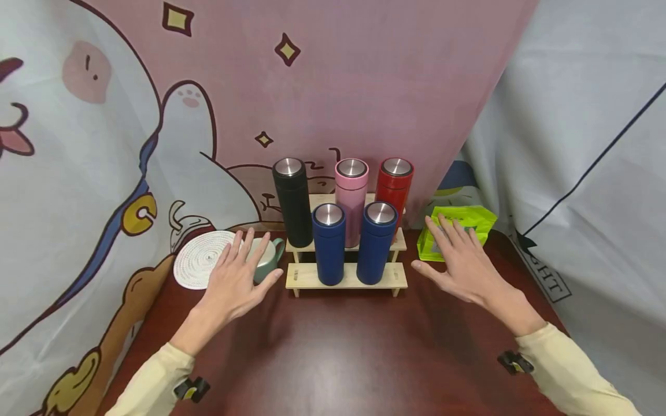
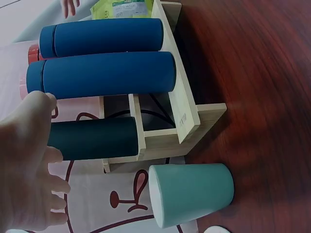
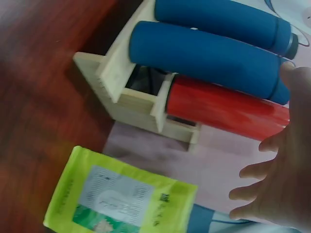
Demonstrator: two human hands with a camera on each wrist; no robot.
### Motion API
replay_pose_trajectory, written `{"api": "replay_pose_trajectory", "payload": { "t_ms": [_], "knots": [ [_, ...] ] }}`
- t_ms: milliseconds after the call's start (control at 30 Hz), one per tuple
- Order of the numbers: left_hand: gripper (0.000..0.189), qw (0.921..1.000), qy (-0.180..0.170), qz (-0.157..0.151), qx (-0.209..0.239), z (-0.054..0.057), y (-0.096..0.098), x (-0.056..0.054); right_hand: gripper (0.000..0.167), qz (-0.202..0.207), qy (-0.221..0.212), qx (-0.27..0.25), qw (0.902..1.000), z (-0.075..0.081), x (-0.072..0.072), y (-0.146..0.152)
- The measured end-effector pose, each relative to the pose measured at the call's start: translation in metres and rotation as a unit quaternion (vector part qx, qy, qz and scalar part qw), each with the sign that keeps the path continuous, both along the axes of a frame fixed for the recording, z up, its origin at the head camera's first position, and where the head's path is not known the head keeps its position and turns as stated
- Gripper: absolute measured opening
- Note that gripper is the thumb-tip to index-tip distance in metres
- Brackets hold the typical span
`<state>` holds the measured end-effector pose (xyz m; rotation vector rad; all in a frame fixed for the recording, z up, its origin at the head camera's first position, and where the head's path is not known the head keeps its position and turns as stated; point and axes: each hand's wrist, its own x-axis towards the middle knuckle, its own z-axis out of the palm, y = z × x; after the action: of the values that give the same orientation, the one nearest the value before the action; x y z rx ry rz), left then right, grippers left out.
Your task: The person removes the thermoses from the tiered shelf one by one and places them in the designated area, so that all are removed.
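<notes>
My left hand (image 1: 234,283) is held with straight, spread fingers over the left side of the table, overlapping a green mug (image 1: 266,264) in the head view. My right hand (image 1: 463,266), fingers likewise spread, overlaps a lime-green bag (image 1: 484,219) on the right. Neither hand holds anything. Between them a stepped wooden rack (image 1: 307,277) carries upright flasks. Two blue flasks (image 1: 329,248) (image 1: 374,248) stand on its front step. Behind them are a black flask (image 1: 293,208), a pink flask (image 1: 351,193) and a red flask (image 1: 395,188), all with silver-topped lids.
A round white woven mat (image 1: 200,263) lies at the left, beside the mug. The dark red table (image 1: 333,352) extends in front of the rack. A printed pink cloth (image 1: 374,81) hangs close behind, with a white cloth (image 1: 588,144) along the right.
</notes>
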<state>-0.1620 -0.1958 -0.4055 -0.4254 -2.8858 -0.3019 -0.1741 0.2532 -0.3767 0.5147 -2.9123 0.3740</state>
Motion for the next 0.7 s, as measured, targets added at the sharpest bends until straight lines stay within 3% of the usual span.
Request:
{"api": "replay_pose_trajectory", "payload": {
  "t_ms": [333, 467, 567, 700],
  "knots": [
    [0.078, 0.9987, -0.025, 0.014, 0.043, -0.006, 0.005, -0.001, 0.095, 0.022, 0.009, -0.036, 0.9991, 0.041, -0.013, -0.010],
    [0.075, 0.9978, -0.015, 0.016, 0.063, -0.012, 0.009, -0.001, 0.096, 0.016, 0.002, -0.055, 0.9983, 0.055, -0.017, -0.015],
    [0.070, 0.9954, -0.005, 0.028, 0.091, -0.019, 0.013, 0.000, 0.097, 0.012, -0.001, -0.083, 0.9965, 0.062, -0.021, -0.019],
    [0.066, 0.9881, -0.018, 0.048, 0.145, -0.028, 0.019, -0.001, 0.096, -0.001, 0.011, -0.131, 0.9913, 0.069, -0.029, -0.027]
  ]
}}
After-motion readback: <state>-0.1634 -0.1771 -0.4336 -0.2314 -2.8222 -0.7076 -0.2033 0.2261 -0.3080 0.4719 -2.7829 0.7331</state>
